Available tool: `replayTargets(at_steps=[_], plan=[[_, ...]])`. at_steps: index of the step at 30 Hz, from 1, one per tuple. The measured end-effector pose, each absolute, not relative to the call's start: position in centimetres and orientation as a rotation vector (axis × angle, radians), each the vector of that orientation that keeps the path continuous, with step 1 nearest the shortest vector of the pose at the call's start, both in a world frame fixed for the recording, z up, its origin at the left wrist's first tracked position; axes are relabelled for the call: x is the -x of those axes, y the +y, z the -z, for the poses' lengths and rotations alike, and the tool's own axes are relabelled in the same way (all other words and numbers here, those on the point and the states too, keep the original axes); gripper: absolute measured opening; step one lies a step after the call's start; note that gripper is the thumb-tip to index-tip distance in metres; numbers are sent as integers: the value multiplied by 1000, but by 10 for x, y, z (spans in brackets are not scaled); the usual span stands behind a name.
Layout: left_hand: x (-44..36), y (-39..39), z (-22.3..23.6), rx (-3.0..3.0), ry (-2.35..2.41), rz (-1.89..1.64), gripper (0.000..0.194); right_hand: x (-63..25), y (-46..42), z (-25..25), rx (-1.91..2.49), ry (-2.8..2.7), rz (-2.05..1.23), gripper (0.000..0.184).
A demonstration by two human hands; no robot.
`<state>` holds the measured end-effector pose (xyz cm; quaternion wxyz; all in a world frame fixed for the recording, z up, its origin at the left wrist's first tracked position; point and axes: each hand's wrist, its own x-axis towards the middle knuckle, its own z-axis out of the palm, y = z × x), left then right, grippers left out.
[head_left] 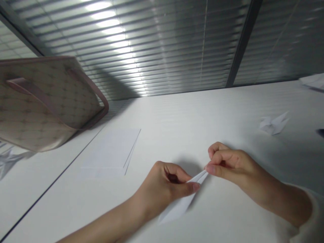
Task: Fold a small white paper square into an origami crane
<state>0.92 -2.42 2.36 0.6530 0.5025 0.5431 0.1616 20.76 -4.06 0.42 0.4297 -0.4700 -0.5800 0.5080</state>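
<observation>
A narrow piece of folded white paper (179, 206) slants between my hands, a little above the white table. My left hand (168, 182) pinches it near the middle, thumb on top and fingers curled behind. At its upper right tip, the thumb and fingertips of my right hand (226, 163) are pressed together on the paper. The lower end of the folded paper points down and left, partly behind my left hand. Some of its inner folds are too blurred to make out.
Flat white sheets (108, 150) lie stacked left of centre. A folded paper bird (272, 124) sits at the right. A patterned handbag (43, 104) stands at the left, with another folded paper shape (10, 160) beside it. Window blinds (162, 44) rise behind the table (172, 128).
</observation>
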Motion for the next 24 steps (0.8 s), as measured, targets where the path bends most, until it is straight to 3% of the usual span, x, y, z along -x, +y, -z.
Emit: replayTargets(at_steps=[16,24], plan=[[-15,-27,-22,-1201,1231,-397,24,-199,-43,4,1220,-1478,-1344,28],[-14,-29,-21,-1240,1241,-418,23,-205,-38,12,1223,-1499,-1374,22]])
